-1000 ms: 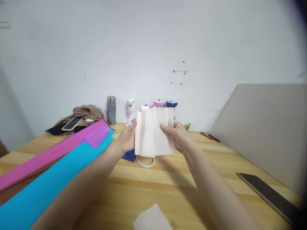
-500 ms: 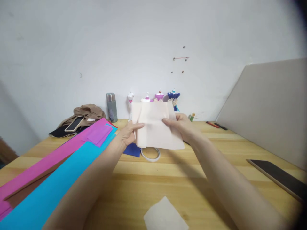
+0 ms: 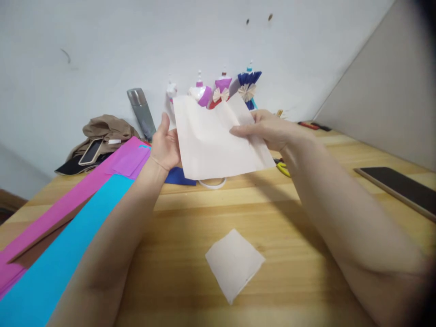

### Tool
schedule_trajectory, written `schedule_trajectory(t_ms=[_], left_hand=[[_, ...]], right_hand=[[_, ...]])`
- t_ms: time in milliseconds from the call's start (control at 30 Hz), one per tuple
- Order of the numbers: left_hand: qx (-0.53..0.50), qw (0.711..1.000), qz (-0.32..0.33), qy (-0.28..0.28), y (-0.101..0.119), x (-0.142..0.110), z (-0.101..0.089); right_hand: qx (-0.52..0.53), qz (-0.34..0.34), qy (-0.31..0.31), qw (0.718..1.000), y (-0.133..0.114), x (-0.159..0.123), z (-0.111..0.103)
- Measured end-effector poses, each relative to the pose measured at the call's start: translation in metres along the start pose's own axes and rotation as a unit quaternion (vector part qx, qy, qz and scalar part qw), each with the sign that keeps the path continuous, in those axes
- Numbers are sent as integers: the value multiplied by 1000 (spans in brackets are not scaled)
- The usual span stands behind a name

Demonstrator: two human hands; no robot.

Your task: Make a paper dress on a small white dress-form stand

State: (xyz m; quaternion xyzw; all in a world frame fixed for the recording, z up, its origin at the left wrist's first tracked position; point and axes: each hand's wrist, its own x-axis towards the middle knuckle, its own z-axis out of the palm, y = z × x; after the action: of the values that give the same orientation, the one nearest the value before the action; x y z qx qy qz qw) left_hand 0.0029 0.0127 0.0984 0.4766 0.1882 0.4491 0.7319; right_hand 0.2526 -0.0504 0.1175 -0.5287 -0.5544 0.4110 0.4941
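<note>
Closest in, at the bottom centre of the frame, a small square of pale paper (image 3: 235,265) lies cornerwise on the desk (image 3: 177,254). Lower left, a long blue sheet (image 3: 66,250) and a pink sheet (image 3: 68,206) run up alongside the left arm. Over on the right edge, a large phone (image 3: 398,188) lies flat.

And here's the action, just above centre: a big pale sheet (image 3: 220,141), creased and slightly tilted, is up off the desk! The right hand (image 3: 269,129) has it pinched, thumb in front, other fingers behind. The left hand (image 3: 165,145) is wide at the sheet's left edge, thumb up and clear; its other fingers are partly hidden, so whether they touch can't be told.

Below the sheet peek a dark blue piece (image 3: 180,177) and a white ring (image 3: 213,184), with yellow-handled scissors (image 3: 282,169) by the right wrist.

Further back, upper left: a crumpled brown cloth (image 3: 105,129), then a leaning flask (image 3: 142,113). Upper centre, dress dummies (image 3: 250,84) line the wall (image 3: 143,41).
</note>
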Motion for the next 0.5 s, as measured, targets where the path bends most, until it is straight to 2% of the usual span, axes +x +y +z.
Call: schedule_trajectory(t_ms=[167, 300, 367, 500], left_hand=[[84, 993, -1, 77, 7, 4, -1], [172, 974, 26, 143, 18, 2, 0], [223, 963, 38, 147, 25, -2, 4], [274, 949, 9, 156, 35, -14, 18]], right_hand=[[28, 53, -7, 998, -7, -2, -5], [54, 48, -8, 997, -8, -3, -10], [67, 37, -22, 997, -6, -3, -12], [64, 31, -54, 996, -3, -4, -6]])
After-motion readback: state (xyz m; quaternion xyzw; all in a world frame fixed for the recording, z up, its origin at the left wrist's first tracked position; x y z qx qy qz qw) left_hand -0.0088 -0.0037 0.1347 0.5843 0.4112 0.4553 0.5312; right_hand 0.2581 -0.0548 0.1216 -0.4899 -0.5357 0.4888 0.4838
